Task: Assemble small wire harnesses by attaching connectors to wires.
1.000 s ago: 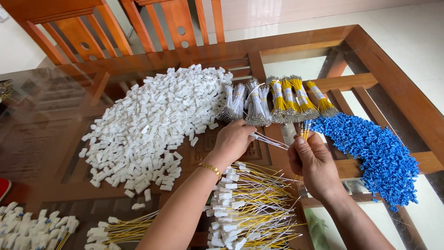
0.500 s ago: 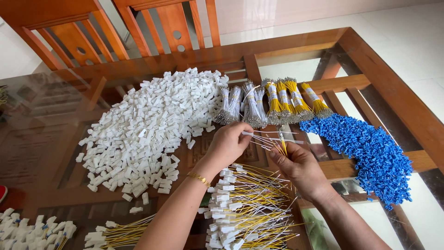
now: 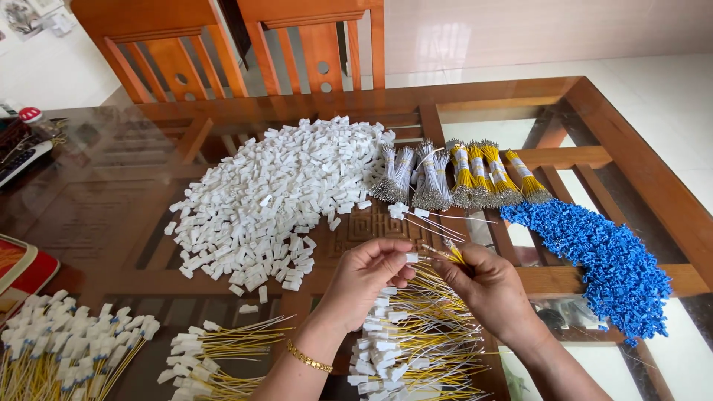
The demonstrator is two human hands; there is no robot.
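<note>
The left hand [image 3: 368, 271] pinches a small white connector [image 3: 411, 258] between thumb and fingertips [image 3: 399, 251], with the other fingers curled loosely in. The right hand [image 3: 486, 286] closes its fingers narrowly around a thin bunch of yellow and grey wires [image 3: 438, 251]. The wires' long axis runs slantwise, from the right hand's grip up and toward the left hand, their free ends meeting the connector just beyond the right fingertips [image 3: 445, 269]. The connector sits at the tip of the left hand's pinch, touching or all but touching the wire ends; which of the two cannot be told.

Taking the white connector as landmark: directly below it, under both hands, lies a heap of finished wires with white plugs [image 3: 412, 345]. Up and to its left spreads the big pile of loose white connectors [image 3: 278, 197]. Above it lie a few loose wires [image 3: 434, 219], and farther up stand taped grey bundles [image 3: 416, 174] and yellow bundles [image 3: 486, 174]. To its right lies the blue connector pile [image 3: 598, 256]. All rest on a glass-topped wooden table [image 3: 639, 167].
</note>
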